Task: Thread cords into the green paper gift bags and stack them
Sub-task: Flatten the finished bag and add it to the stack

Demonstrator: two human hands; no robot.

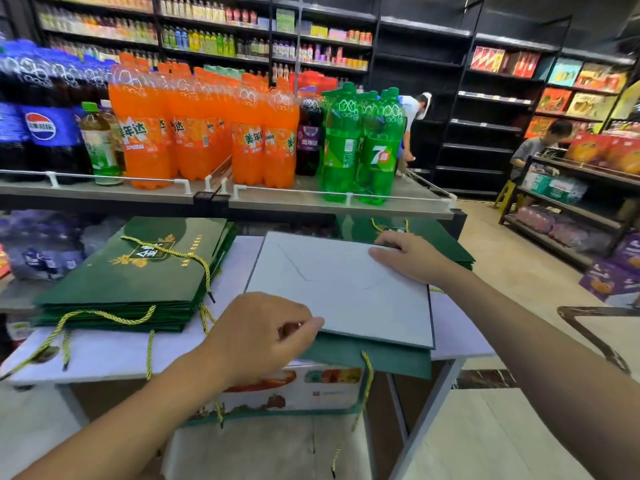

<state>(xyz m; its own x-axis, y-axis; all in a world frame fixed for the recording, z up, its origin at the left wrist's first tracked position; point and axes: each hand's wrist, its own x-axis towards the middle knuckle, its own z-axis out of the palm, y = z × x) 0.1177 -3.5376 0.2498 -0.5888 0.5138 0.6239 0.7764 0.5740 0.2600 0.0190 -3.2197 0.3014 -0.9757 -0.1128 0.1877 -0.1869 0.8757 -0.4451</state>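
Threading is waiting: left hand [263, 336] is pinching grey board [343, 289] at 7 o'clock, right hand [408, 254] is lying flat at its 2 o'clock corner; uncovering green bag [374, 358] is probably coming next.

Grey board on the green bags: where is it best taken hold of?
Pinch the near edge of the grey board from the person's side. It is thin and lies flat on a green bag, so only its edges offer a grip; the left hand pinches there, while the right hand rests flat on the far corner.
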